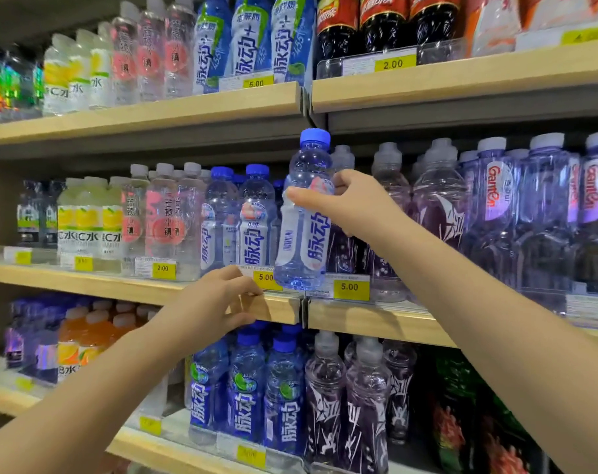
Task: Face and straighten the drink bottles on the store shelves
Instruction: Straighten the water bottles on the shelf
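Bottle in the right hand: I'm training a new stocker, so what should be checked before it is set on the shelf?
1. Grip: right hand holds the bottle round its upper body: ok.
2. Facing: barcode shows at the front beside the brand: not ok.
3. Upright: the bottle leans a little, cap to the right: not ok.
4. Space behind it: hidden by the bottle: cannot tell.
5. Left hand grips the shelf edge, beside the bottle's base, not under it: ok.
6. Model to match: neighbour stands upright, brand forward: ok.
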`<state>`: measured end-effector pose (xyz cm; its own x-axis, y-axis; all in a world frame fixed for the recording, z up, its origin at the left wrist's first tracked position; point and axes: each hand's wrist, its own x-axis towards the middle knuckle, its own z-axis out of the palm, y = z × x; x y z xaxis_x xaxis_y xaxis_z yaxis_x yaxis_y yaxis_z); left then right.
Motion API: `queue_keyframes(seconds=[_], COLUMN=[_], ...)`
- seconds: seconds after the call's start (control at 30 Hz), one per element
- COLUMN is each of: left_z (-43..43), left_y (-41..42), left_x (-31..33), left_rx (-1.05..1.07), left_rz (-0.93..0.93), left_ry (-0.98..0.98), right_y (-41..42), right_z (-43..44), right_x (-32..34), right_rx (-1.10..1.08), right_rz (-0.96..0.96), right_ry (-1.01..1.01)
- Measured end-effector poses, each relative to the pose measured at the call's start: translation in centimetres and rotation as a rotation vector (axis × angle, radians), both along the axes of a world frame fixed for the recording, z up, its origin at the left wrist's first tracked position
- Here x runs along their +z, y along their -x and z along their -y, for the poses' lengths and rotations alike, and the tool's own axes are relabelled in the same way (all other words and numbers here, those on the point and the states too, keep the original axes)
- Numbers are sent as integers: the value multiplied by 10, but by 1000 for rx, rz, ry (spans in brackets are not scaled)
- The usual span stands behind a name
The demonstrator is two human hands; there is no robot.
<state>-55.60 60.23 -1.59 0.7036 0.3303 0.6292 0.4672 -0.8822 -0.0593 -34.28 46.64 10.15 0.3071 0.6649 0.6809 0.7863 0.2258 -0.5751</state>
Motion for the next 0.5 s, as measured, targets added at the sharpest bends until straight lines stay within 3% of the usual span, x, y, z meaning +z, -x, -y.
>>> queue_keyframes(seconds=[0.5], left_z=[-16], left_y=[8], left_x=[9], left_rx=[23], left_rz=[-41], left_ry=[56], right_y=[24], right_z=[-22], right_x=[5], right_rx=[-66], right_rz=[100], right_ry=[-168])
